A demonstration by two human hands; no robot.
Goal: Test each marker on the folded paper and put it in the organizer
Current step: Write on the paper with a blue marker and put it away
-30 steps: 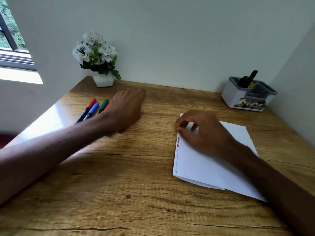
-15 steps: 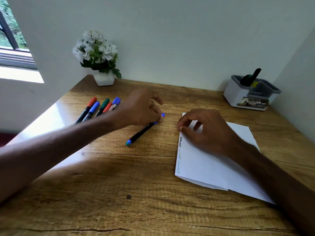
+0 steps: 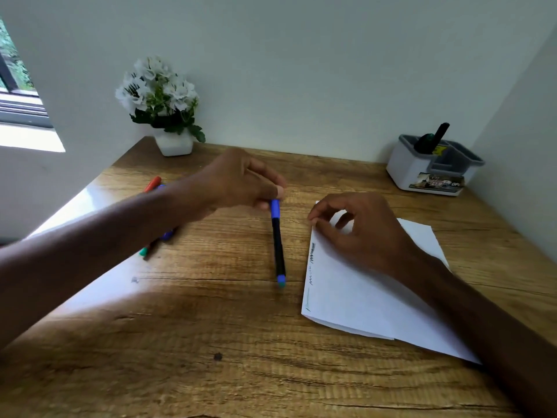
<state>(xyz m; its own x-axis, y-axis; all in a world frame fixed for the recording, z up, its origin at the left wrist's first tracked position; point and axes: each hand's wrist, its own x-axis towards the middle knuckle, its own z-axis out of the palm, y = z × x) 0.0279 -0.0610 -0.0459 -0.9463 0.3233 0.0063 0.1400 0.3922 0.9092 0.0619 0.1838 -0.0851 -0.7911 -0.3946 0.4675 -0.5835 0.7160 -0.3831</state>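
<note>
**Blue marker picked and brought to the paper**

A second ago the left hand (image 3: 238, 184) was down among the row of markers at the left of the desk (image 3: 211, 342). Now it has drawn clear of them and pinches the blue marker (image 3: 277, 239) by its capped end between thumb and fingertips. The marker hangs, barrel pointing toward the near edge, just beside the left edge of the folded paper (image 3: 361, 300) without touching it. The right hand (image 3: 364, 233) has not shifted: its curled thumb and forefinger pinch the sheet's far left corner and hold it to the desk.

So this marker seems chosen but not yet tested. The cap looks to be still on, and it likely has to come off before a stroke is made.

The other markers (image 3: 152, 184) lie behind the left forearm, mostly hidden. One dark marker (image 3: 438, 134) already stands in the organizer (image 3: 404, 167) at the far right corner.

Down the paper's left margin run dark zigzag scribbles and a faint green line, not words. On the organizer's front label (image 3: 437, 184) I can read only "OP"; the rest is too small.
</note>
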